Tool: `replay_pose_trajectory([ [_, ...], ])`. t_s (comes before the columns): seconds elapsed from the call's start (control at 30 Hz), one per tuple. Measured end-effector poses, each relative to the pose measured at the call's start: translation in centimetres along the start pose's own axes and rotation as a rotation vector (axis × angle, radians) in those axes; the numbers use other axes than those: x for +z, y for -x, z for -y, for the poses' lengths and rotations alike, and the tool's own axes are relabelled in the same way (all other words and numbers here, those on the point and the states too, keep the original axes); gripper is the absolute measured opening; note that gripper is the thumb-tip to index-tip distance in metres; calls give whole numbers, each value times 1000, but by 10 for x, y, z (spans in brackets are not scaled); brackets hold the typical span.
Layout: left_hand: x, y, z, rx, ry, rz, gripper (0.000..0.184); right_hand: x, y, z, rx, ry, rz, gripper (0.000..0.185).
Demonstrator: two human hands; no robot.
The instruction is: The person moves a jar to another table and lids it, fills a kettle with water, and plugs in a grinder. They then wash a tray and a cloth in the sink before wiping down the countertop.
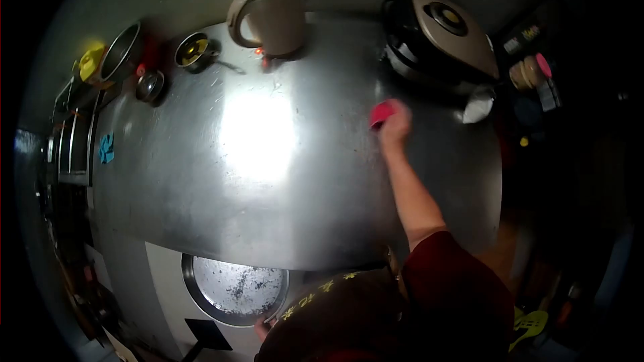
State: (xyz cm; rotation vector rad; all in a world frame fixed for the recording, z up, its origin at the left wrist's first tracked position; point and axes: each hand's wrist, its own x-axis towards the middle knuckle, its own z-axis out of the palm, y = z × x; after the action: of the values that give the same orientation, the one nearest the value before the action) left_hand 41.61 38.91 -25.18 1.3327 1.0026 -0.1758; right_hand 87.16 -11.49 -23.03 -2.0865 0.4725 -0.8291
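My right hand (396, 125) is closed around a small pink-red object (382, 114) over the right part of the steel table (322, 181); the hand is slightly blurred. Low in the view, my left hand (263, 328) shows only in part beside the rim of a round metal pan (238, 288). Its fingers are mostly hidden by the apron, so its grip cannot be made out. The pan has a dark rim and a speckled grey inside.
Along the back stand a beige kettle (275, 17), a rice cooker (443, 43), a small pot (193, 52) and a steel bowl (121, 52). A blue cloth (106, 148) lies at the left. A white packet (478, 106) rests near the cooker. Jars (526, 74) stand at the far right.
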Motion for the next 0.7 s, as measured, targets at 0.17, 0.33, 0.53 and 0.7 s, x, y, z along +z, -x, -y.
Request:
replay_pose_trajectory([
  [0.17, 12, 16, 6, 80, 21, -89, 23, -4, -70, -38, 284, 657, -63, 41],
  [0.33, -17, -30, 61, -284, 721, -331, 18, 63, -94, -49, 434, 917, -35, 60],
  [0.53, 26, 6, -19, 66, -96, -96, 15, 59, -70, 2, 245, 672, 106, 39],
  [0.7, -29, -32, 67, -13, 330, -188, 15, 78, -67, -23, -75, 429, -178, 34],
])
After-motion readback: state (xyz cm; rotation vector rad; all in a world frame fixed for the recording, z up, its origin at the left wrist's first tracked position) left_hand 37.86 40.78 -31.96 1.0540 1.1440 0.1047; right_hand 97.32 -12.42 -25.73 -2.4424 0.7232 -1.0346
